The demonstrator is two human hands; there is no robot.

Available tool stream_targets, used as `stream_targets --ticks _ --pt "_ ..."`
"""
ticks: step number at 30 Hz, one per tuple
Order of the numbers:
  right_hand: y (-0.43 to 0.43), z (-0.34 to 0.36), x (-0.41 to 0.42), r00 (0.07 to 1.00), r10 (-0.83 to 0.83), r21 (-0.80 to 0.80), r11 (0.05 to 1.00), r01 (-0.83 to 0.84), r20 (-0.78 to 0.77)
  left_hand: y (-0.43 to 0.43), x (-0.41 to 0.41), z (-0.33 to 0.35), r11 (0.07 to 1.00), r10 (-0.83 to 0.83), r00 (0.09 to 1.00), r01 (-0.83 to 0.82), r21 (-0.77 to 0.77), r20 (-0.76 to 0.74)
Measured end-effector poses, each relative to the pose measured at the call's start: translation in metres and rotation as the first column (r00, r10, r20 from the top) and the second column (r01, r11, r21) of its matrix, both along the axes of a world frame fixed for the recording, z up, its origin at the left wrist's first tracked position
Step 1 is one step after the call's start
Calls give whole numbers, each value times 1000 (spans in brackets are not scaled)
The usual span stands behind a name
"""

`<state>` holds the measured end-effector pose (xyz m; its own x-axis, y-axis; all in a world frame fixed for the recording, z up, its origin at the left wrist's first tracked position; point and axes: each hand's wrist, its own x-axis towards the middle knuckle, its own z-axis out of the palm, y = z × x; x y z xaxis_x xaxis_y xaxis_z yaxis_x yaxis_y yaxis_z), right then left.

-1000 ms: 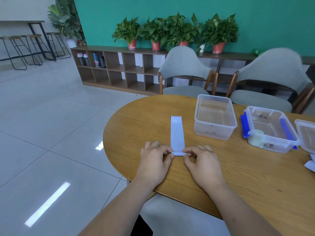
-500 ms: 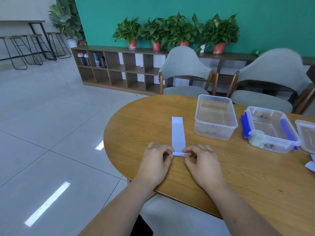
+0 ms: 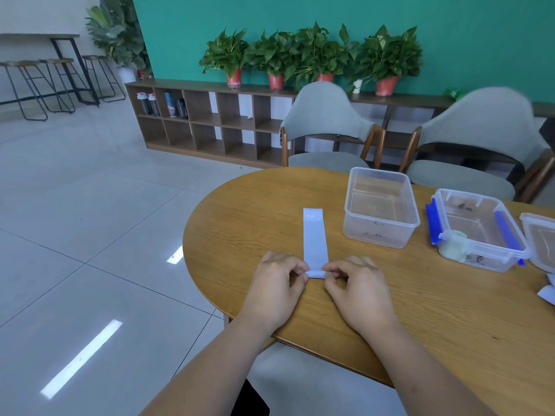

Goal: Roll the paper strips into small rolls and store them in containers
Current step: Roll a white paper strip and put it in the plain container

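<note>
The left hand (image 3: 274,285) and right hand (image 3: 359,291) rest on the table (image 3: 240,223) just below frame centre. Each pinches one end of a small tight roll (image 3: 316,274) between thumb and curled fingers. The roll is the near end of the strip (image 3: 314,240), narrow pale bluish-white paper. The rest of it lies flat, running up the frame from the hands, with "20 LB" printed at the far end. Right of it, near but apart, stands a clear open tub (image 3: 381,232). Further right is a second tub (image 3: 480,259) with blue clips, a pale round thing in its near corner.
</note>
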<state>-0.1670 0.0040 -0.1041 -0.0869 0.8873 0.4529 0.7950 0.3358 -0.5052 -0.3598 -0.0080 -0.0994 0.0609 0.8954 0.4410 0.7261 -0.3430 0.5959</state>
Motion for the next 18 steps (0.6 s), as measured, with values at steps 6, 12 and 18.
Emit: stream_targets --ticks 6,12,18 --pt "0 0 1 1000 9 20 1000 -9 -22 1 1 -1 1000 8 1000 -8 1 3" --pt "-2 1 1 1000 5 -8 1000 -5 -16 1 2 -3 1000 1 1000 -1 10 -19" --pt "-1 2 2 999 7 -28 1000 -8 -35 3 2 -5 1000 2 1000 -2 6 -24"
